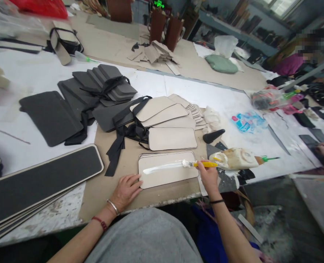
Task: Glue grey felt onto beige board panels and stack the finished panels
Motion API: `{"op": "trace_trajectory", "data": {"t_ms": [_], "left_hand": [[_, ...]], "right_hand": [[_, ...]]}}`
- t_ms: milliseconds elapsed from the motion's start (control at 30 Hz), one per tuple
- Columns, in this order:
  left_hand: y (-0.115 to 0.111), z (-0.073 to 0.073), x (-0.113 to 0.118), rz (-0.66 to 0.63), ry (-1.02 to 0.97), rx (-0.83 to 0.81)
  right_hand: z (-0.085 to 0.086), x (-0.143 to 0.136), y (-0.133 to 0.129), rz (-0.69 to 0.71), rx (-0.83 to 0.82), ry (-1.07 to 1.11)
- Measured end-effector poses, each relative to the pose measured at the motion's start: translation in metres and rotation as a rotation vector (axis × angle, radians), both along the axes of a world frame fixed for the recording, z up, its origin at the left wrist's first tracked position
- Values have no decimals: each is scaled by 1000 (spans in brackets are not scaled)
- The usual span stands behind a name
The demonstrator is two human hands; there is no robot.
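A stack of cream rectangular panels with rounded corners lies in front of me, a streak of white paste across the top one. My right hand grips the yellow handle of a brush, whose white-coated bristles touch the panel near its right end. My left hand rests flat at the panel's left edge, fingers stretched out. Just behind lies another cream panel beside black straps. To the right of the brush is a paste-smeared cream container with a green-tipped nozzle.
Long dark panels with cream borders are stacked at left. Dark grey folded pieces and fanned cream panels lie behind. A black tapered object and a blue plastic wrapper are at right. A person in purple is at far right.
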State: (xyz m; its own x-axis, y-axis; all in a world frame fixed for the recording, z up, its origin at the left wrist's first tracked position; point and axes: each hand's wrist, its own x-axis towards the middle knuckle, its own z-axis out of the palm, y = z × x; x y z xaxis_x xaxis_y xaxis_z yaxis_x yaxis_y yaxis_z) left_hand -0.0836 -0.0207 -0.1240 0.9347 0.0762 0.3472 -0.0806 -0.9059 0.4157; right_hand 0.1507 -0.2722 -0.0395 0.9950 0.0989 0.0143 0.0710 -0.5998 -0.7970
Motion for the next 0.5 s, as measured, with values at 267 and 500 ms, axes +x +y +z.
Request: {"op": "trace_trajectory", "data": {"t_ms": [267, 500], "left_hand": [[0, -2, 2, -1, -127, 104], [-1, 5, 3, 9, -143, 112]], "right_hand": [[21, -6, 2, 21, -89, -114], [5, -73, 116, 290, 374, 213]]}}
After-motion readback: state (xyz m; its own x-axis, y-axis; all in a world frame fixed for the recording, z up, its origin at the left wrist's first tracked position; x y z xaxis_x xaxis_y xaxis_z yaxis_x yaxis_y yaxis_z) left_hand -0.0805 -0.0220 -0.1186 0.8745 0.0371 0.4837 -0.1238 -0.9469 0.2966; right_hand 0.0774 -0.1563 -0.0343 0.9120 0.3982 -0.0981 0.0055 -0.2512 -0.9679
